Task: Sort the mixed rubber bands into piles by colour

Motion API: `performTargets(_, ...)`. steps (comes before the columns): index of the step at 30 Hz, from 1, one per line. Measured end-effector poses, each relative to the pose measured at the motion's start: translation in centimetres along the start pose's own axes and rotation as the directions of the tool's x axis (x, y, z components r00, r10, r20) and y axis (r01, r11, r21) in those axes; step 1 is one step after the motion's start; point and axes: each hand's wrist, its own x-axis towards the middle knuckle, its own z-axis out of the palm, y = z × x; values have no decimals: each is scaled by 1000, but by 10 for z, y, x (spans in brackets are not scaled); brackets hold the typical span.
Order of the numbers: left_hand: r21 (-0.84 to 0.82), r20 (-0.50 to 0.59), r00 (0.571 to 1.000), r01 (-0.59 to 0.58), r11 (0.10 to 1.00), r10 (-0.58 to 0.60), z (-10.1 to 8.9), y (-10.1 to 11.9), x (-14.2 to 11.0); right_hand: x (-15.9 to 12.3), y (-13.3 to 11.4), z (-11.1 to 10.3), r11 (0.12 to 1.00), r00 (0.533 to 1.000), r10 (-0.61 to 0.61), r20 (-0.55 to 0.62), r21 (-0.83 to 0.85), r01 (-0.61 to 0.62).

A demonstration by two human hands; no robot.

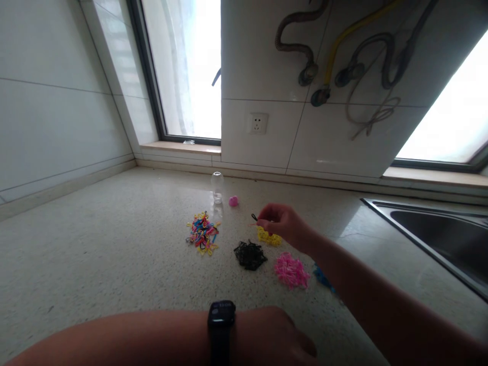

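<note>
My right hand (280, 223) is closed in a pinch above the counter. From its fingertips a small black rubber band (254, 217) sticks out, along with a thin reddish strand. Just under that hand lies a pile of yellow rubber bands (270, 238), partly covered. Nearer to me are a black pile (250, 255), a pink pile (292, 271) and a blue pile (323, 277) half hidden by my right forearm. A mixed-colour pile (203, 233) lies to the left. My left hand (280, 333) rests at the bottom edge, its fingers mostly hidden; a black watch is on that wrist.
A clear plastic bottle (217, 188) stands toward the back, beside a small pink cap (233, 201). To the right a sink (381, 208) is set into the speckled counter (114, 254). Behind are a tiled wall with a socket (258, 123), hoses, and windows.
</note>
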Motion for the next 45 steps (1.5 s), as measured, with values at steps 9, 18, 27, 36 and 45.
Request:
performTargets(9,51,-273,940,226,973,-204,-29,10,9,-65,8,-61,973,981,35,-193,229,10)
performTargets(18,-603,-393,360,594,533,-846,-44,-25,0,-70,1,-52,966,999,-25,-44,257,35)
performTargets(27,-661,-379,340,551,509,-861,-38,-34,-5,-72,5,-43,988,998,-34,56,152,25)
performTargets(36,-630,-412,365,548,550,-835,-41,-31,-3,-74,4,-39,995,997,-39,71,90,33)
performTargets(45,-601,-418,417,539,590,-807,-41,-25,-2,-75,-8,-39,962,998,-54,-20,266,57)
